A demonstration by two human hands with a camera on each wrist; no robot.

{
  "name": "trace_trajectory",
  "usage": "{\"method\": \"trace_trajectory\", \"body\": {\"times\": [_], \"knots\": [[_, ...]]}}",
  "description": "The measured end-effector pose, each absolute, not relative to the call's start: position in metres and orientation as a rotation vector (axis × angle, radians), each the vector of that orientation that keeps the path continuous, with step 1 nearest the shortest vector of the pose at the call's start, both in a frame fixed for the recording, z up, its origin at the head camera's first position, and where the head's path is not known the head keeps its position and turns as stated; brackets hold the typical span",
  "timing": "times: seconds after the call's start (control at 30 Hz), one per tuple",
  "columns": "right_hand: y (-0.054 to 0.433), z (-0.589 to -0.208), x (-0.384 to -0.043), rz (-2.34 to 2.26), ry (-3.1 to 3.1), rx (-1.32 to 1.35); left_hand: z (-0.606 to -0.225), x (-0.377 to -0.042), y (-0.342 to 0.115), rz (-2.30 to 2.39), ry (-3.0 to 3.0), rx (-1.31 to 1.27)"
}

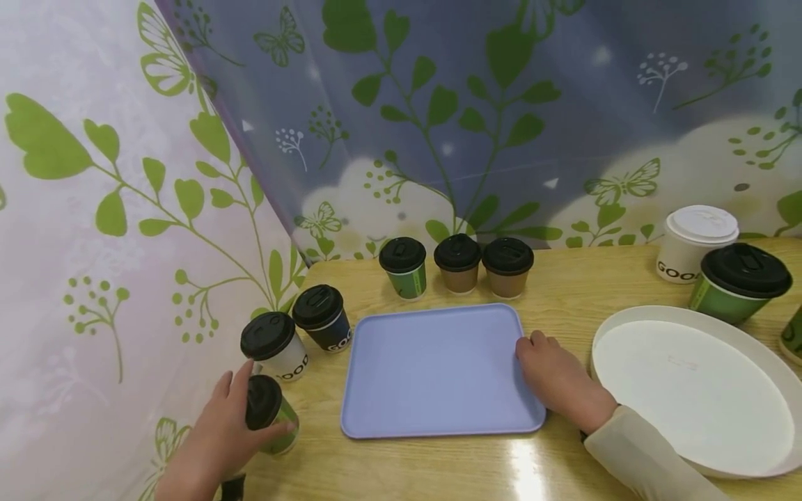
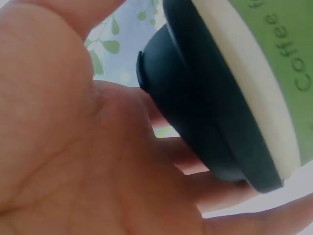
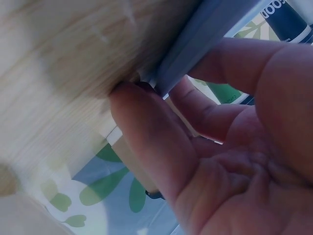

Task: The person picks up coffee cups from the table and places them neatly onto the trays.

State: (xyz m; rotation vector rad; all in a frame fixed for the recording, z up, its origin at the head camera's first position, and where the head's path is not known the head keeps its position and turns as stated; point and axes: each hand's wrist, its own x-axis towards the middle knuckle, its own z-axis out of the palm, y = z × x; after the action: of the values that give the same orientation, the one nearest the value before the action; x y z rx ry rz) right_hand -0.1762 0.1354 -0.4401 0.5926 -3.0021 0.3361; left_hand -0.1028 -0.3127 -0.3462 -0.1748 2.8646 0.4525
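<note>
My left hand point(image 1: 219, 428) is spread around a green paper cup point(image 1: 287, 430) with a black lid point(image 2: 210, 98) at the table's left edge. The thumb lies along the cup's near side, and the straight fingers reach past the lid, seen from the palm in the left wrist view. On the right, my right hand point(image 1: 557, 372) grips the edge of a lilac rectangular tray point(image 1: 438, 376). In the right wrist view its fingers point(image 3: 146, 132) stand on both sides of the tray's rim point(image 3: 195, 49), low over the wood. The tray lies flat and holds nothing.
Beyond my left hand stand a white cup point(image 1: 285, 358) and a navy cup point(image 1: 332, 330). A green cup point(image 1: 409, 282) and two brown cups point(image 1: 459, 278) line the back. A round white tray point(image 1: 695, 390) lies right, near a white-lidded cup point(image 1: 679, 257) and a larger green cup point(image 1: 723, 303).
</note>
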Motion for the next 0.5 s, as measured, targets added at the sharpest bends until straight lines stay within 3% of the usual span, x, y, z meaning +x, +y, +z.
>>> {"method": "trace_trajectory", "body": {"times": [0.5], "knots": [[0.1347,-0.4372,-0.1751,0.334,-3.011,0.587,-0.3508,-0.1000,-0.3127,0.440,2.936,-0.175]]}}
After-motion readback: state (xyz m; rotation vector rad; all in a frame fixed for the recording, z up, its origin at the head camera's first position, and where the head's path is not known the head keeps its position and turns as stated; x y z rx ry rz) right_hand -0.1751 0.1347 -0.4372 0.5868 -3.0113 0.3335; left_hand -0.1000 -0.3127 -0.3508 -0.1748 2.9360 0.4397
